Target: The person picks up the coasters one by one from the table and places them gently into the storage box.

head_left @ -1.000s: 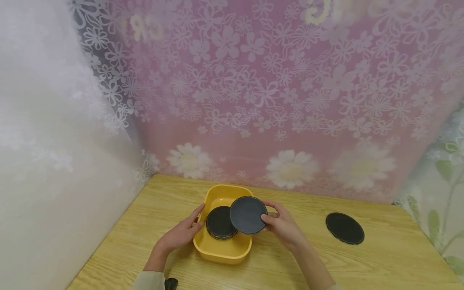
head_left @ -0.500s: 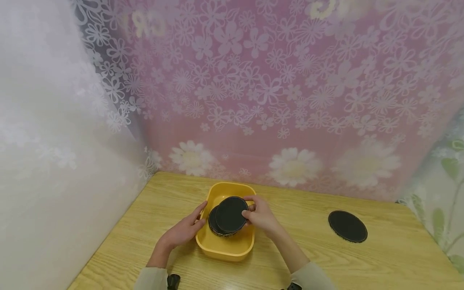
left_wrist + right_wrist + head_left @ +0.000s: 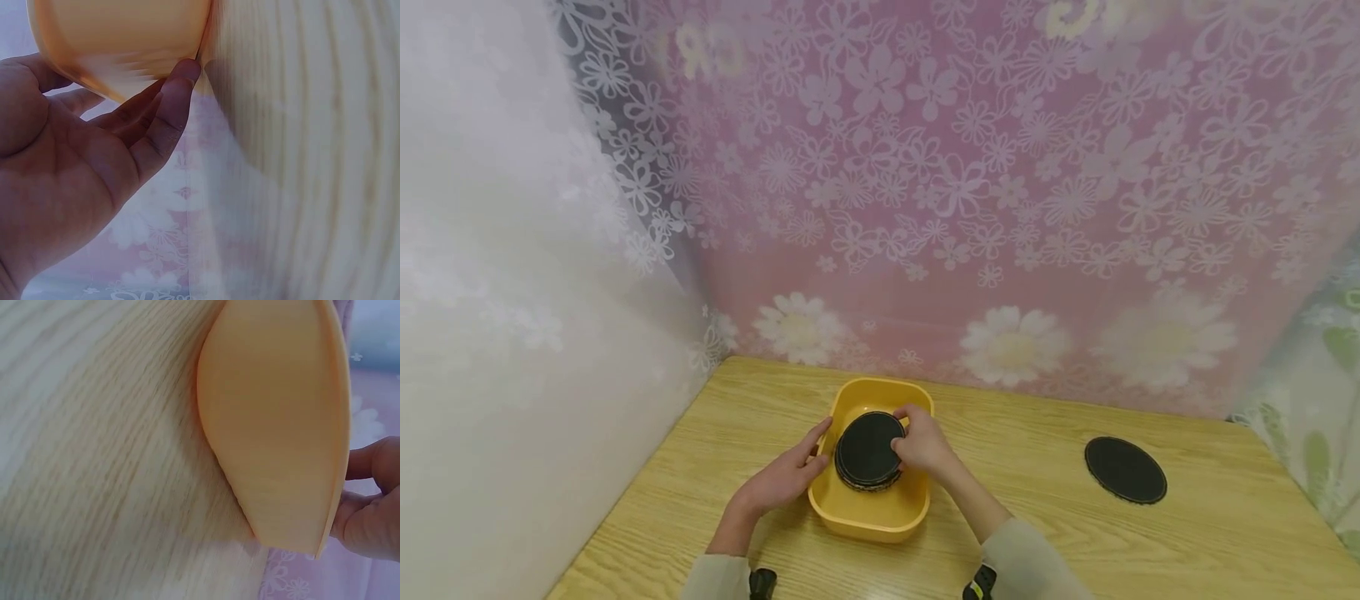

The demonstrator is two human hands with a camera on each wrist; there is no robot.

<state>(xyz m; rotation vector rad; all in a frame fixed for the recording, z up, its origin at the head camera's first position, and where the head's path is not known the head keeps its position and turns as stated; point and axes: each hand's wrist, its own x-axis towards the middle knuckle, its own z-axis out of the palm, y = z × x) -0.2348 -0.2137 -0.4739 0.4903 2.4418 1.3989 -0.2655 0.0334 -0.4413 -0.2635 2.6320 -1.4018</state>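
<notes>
Lone disc (image 3: 1125, 470) well apart, left hand (image 3: 781, 479) loose against tub (image 3: 863, 528), top disc (image 3: 868, 450) in right hand's (image 3: 927, 443) grip

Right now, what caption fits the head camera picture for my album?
Right-hand fingers hold a black disc over the stack in a yellow tub; another disc lies on the table.

Both forearms are extended forward and angled inward, the left forearm (image 3: 733, 529) being steeper than the right forearm (image 3: 977, 504). The left hand (image 3: 781, 481) is turned palm inward, its fingers extended, its thumb set apart. The right hand (image 3: 922, 446) is bent into a pinch, thumb opposed to fingers. No contact between hands is observed.
</notes>
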